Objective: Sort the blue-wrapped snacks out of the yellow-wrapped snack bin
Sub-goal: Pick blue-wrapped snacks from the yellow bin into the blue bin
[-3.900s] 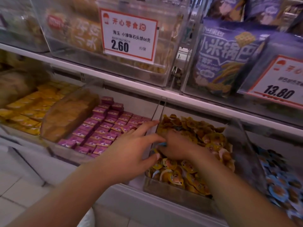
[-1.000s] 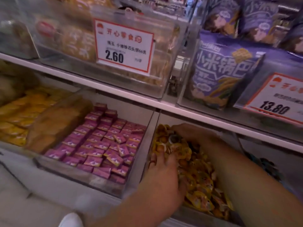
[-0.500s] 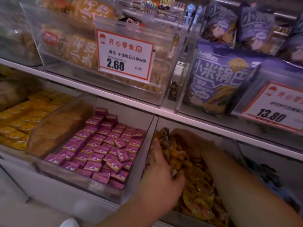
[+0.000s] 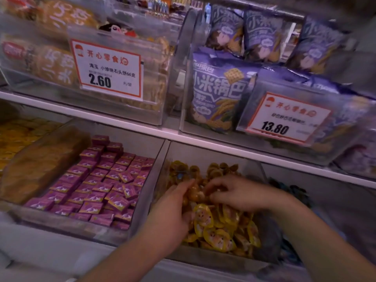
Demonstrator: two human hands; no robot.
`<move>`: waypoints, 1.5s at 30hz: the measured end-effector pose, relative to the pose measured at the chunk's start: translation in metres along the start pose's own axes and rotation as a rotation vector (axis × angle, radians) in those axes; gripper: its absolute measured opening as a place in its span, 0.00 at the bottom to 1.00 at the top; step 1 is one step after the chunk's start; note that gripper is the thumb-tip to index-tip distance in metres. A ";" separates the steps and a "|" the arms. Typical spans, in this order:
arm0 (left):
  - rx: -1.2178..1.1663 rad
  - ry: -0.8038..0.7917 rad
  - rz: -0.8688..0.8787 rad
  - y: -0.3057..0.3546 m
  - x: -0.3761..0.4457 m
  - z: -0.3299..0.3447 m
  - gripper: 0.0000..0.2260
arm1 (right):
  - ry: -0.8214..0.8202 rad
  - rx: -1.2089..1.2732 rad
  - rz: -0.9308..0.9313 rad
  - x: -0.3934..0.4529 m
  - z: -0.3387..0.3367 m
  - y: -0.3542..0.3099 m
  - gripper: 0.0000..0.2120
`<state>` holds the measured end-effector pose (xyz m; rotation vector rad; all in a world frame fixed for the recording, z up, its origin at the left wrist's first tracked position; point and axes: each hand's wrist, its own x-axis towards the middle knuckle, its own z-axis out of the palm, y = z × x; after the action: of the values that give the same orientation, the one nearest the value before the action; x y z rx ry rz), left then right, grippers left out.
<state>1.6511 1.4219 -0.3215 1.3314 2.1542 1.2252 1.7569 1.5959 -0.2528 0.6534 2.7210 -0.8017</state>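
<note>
Searching step, it seemed — both hands dug in the clear plastic bin (image 4: 262,174) of yellow-wrapped snacks (image 4: 215,231): left hand (image 4: 173,210) relaxed, right hand (image 4: 234,192) curled, contents unclear. One small blue-wrapped snack (image 4: 180,176) lay at the back — next, pinch it.

Your one camera sits on your head, looking forward and down, close to the yellow snack bin (image 4: 203,259); the price tags (image 4: 107,69) hang just above it.

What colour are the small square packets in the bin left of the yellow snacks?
Pink-purple packets, seen best in the head view.
</note>
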 end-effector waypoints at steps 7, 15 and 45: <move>-0.014 -0.251 0.015 -0.002 -0.004 -0.005 0.36 | 0.202 -0.361 0.029 -0.038 0.024 0.021 0.24; 0.233 -0.167 0.065 -0.002 -0.001 -0.005 0.42 | 0.286 -0.111 -0.284 -0.029 0.061 0.008 0.24; 0.604 0.005 0.323 -0.020 -0.022 -0.080 0.21 | 0.345 -0.056 -0.409 0.018 0.080 -0.030 0.03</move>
<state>1.5996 1.3597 -0.2951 1.9745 2.4909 0.6761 1.7345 1.5347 -0.3111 0.2378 3.2415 -0.7478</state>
